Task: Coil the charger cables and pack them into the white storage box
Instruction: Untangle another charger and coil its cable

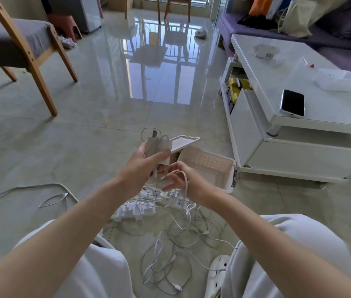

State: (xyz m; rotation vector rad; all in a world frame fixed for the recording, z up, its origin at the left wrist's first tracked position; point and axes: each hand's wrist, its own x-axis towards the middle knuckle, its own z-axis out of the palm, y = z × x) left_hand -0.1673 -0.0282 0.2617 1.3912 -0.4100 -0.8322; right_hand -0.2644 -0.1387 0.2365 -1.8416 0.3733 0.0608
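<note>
My left hand [143, 168] grips a white charger adapter [158, 147] with cable loops wound around it, held above the floor. My right hand [183, 179] is just to its right, with a white cable [185, 181] running over its fingers and down to the floor. Behind both hands the white storage box [231, 175] stands open on the floor, its lid [185, 141] raised. A tangle of several white cables [176, 250] lies on the tiles between my knees.
White power strips [140, 208] lie under my hands. Another loose cable [54, 200] curls at the left. A white coffee table [295, 104] with a phone [292, 103] and a clear tray [338, 79] stands to the right. A wooden chair [19, 46] is at the far left.
</note>
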